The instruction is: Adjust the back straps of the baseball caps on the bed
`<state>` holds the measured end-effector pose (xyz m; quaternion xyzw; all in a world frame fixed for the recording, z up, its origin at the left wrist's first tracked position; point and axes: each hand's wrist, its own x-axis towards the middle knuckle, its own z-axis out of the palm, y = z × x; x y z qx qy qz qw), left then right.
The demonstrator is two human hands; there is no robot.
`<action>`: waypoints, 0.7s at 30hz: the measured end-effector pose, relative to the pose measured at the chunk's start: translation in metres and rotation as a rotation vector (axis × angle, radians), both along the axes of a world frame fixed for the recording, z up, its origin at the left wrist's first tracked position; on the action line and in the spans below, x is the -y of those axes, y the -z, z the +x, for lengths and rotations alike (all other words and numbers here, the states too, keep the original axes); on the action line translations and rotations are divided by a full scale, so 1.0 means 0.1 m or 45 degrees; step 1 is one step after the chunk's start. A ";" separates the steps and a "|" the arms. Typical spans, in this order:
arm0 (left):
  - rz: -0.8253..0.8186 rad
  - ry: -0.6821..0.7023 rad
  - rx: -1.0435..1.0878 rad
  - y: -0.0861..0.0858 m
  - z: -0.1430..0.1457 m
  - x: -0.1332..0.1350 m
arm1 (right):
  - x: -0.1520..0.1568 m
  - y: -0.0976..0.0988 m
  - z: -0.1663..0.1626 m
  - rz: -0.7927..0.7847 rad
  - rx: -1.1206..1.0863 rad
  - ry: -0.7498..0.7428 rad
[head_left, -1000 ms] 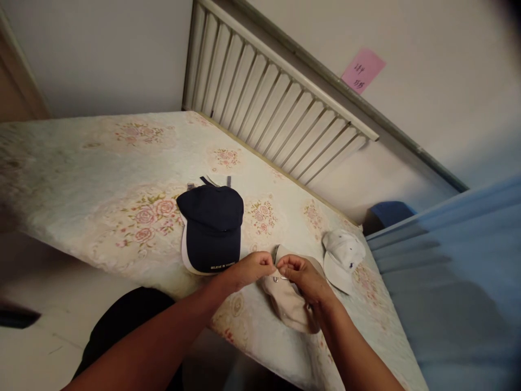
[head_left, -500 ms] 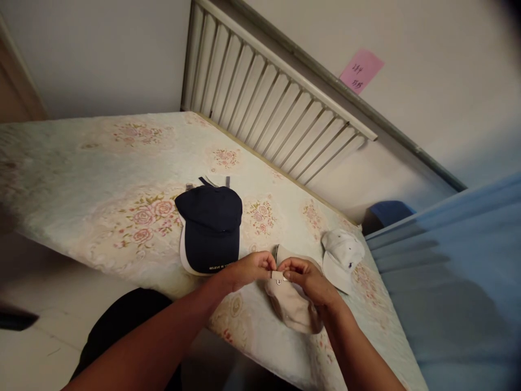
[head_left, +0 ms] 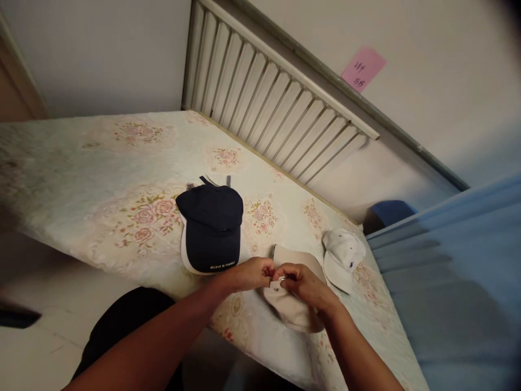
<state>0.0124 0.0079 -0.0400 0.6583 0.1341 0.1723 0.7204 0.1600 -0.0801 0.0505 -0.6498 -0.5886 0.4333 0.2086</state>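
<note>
Head view: floral mattress (head_left: 101, 179) (slatted headboard (head_left: 277, 92))

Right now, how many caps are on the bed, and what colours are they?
Navy cap: 1
Beige cap, pinched at its strap by the left hand and right hand: 1
White cap: 1
Total: 3 caps

Head camera looks down, tilted, close over the mattress (head_left: 81, 163).
</note>
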 end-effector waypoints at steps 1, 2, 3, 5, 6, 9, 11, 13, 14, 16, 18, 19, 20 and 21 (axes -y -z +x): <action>0.026 0.002 -0.016 0.00 0.00 0.00 | 0.00 0.00 -0.01 0.002 0.012 0.002; 0.043 0.004 -0.033 0.00 -0.01 0.00 | 0.00 0.00 -0.01 -0.002 0.010 0.007; 0.054 0.012 -0.051 0.01 -0.01 0.00 | 0.00 0.01 -0.01 -0.011 -0.003 0.017; 0.049 0.025 -0.077 0.01 -0.02 0.00 | 0.01 0.02 0.00 -0.032 -0.049 0.047; 0.037 0.028 -0.085 0.01 -0.02 0.00 | 0.01 0.03 0.01 -0.038 -0.079 0.068; -0.003 0.044 -0.099 -0.02 -0.04 0.00 | 0.02 0.04 0.03 -0.047 -0.158 0.121; -0.037 0.064 -0.099 -0.05 -0.05 0.01 | 0.02 0.04 0.04 -0.061 -0.187 0.142; -0.073 0.073 -0.096 -0.07 -0.05 0.03 | 0.03 0.04 0.04 -0.066 -0.194 0.160; -0.092 0.068 -0.091 -0.08 -0.04 0.03 | 0.03 0.05 0.03 -0.058 -0.192 0.165; -0.136 0.056 -0.072 -0.08 -0.03 0.04 | 0.03 0.05 0.03 -0.025 -0.184 0.169; -0.186 0.054 -0.050 -0.06 -0.02 0.04 | 0.02 0.06 0.02 -0.001 -0.174 0.168; -0.203 0.056 -0.046 -0.06 -0.01 0.04 | 0.02 0.05 0.02 0.004 -0.167 0.165; -0.213 0.056 -0.044 -0.05 -0.01 0.05 | 0.01 0.05 0.01 0.002 -0.156 0.158; -0.217 0.054 -0.042 -0.05 -0.01 0.05 | 0.01 0.03 0.00 -0.006 -0.137 0.151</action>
